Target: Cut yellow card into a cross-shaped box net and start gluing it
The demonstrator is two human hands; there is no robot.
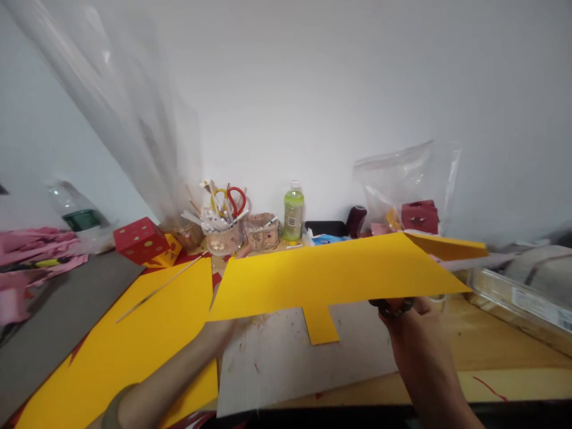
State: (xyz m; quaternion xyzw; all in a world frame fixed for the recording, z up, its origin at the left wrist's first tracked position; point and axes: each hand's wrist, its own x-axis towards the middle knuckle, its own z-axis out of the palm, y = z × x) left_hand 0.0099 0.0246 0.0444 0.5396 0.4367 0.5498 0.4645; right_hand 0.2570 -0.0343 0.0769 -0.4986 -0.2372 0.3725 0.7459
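Note:
A sheet of yellow paper (339, 268) is held up over the table, its right part folded or bent back. My left hand (227, 326) is mostly hidden behind the sheet's left end; a fingertip shows above its upper edge, gripping it. Below the sheet's right part, my right hand (417, 330) is closed around the dark handles of scissors (392, 306); their blades are hidden by the paper. Underneath, a small yellow paper strip (320, 326) shows over a whitish, marked board (277, 369).
At left lies a large yellow sheet (156, 333) with a thin stick (161, 287) on it. Behind are a red paper cube (139, 240), a cup of sticks and scissors (223, 235), a green drink bottle (294, 211) and a plastic bag (406, 179). A clear box (522, 304) stands right.

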